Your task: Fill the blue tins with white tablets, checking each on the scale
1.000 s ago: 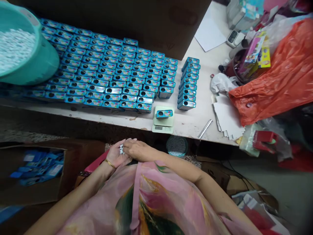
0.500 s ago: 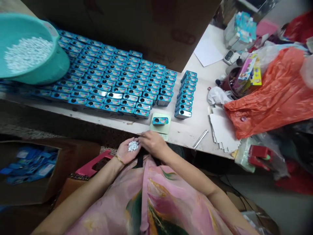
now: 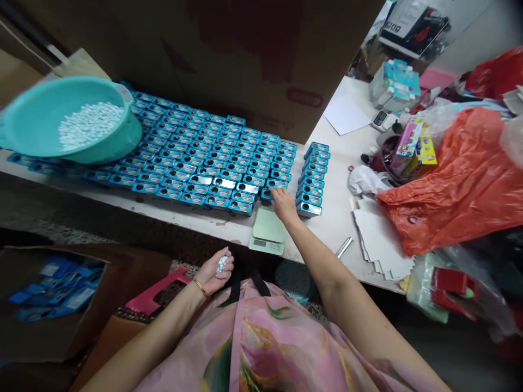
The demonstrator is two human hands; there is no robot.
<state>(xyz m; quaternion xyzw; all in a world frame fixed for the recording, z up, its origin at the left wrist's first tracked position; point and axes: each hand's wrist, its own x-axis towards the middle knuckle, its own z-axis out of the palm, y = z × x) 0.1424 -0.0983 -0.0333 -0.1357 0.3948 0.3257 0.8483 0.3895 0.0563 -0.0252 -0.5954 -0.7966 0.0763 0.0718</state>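
White pellets [image 3: 222, 264] lie cupped in my left hand [image 3: 216, 271], palm up with the fingers curled round them, below the table edge. My right hand [image 3: 283, 203] reaches over the table and grips a small blue tin [image 3: 267, 194] at the front of a column of tins. Just in front of that hand, the pale green scale [image 3: 267, 226] has nothing on its plate. Many blue tins [image 3: 200, 158] stand in packed rows to the left. A separate column of tins [image 3: 312, 179] stands to the right.
A turquoise basin [image 3: 134, 128] of white pellets sits on the tins at the left. A large cardboard box [image 3: 245, 65] rises behind. To the right are a metal tube [image 3: 344, 247], flat white cards [image 3: 382, 239] and an orange plastic bag [image 3: 457, 179]. An open carton [image 3: 118, 294] is lower left.
My right hand has moved from beside my left hand up to the column of tins. The tin on the scale has gone from its plate. My left fingers have curled in more. The view has shifted.
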